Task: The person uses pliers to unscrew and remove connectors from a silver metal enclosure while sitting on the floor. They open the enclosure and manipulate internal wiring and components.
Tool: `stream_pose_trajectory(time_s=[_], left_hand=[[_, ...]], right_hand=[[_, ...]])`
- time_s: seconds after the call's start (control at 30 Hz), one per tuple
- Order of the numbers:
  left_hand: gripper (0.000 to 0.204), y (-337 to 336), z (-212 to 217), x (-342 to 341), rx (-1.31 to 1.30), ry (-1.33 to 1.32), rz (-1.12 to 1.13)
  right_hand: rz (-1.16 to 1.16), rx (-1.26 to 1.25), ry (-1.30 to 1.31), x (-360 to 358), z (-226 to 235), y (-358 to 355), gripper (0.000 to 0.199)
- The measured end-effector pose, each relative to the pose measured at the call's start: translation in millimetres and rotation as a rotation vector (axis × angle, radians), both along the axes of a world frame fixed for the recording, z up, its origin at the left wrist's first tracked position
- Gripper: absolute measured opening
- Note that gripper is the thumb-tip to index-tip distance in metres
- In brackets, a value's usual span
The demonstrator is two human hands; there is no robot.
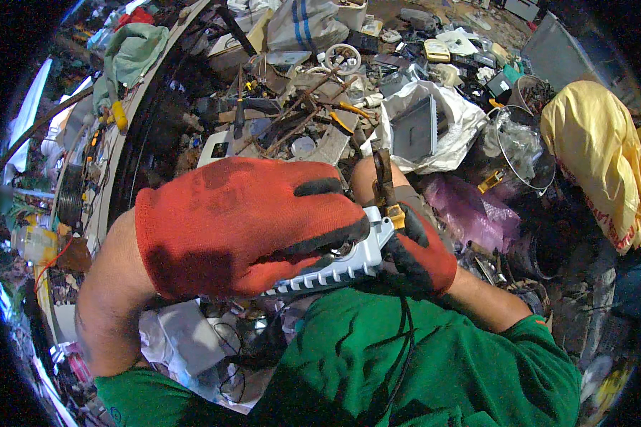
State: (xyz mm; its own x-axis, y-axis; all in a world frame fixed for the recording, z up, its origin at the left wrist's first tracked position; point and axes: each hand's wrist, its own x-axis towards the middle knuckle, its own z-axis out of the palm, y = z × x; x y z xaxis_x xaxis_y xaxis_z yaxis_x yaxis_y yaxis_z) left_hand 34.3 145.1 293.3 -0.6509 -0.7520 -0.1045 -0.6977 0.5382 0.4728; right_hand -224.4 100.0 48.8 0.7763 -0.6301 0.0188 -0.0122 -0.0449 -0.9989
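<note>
Casing (367,250): light grey, ribbed along one edge, above the lap at the centre of the view, partly covered by the left hand (253,228). We record red gloves with dark-coated fingers on both hands. Left: fingers bent over the casing, pressed close together, gripping it; a small shiny round part (342,249) shows just below them. Right hand (427,257): at the casing's right end, fingers curled beside a yellow piece (395,216); we cannot tell whether they pinch it. A brown metal strip (383,178) rises from the yellow piece, its top pointing away from the body.

Near the body, we note a dark cord (404,341) running down over the green shirt (470,349).

Beyond the hands: a white sack (463,117) with a grey tray (414,132) in its mouth; pink wrap (481,213) right of the right hand; a yellow sack (595,156) farther right. Upper left, we find a green cloth (135,57); nearer the middle, a white ring (343,59) among mixed scrap.
</note>
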Motion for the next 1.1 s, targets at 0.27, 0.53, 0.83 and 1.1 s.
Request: stream_pose_trajectory(time_s=[0.27, 0.53, 0.83, 1.1], left_hand=[[0.041, 0, -2, -11, -0.232, -0.291, -0.039], [0.054, 0, -10, 1, -0.204, -0.068, -0.012], [0.042, 1, -6, -7, -0.285, -0.22, 0.006], [0.049, -2, -8, 3, -0.305, -0.022, 0.013]], right_hand=[[0.02, -0.076, -0.043, -1, 9, -6, 0.057], [0.0, 0.051, 0.061, -5, -2, -5, 0.058], [-0.01, -0.111, 0.034, -2, 9, -4, 0.058], [-0.054, 0.449, -0.008, 3, 19, -9, 0.056]])
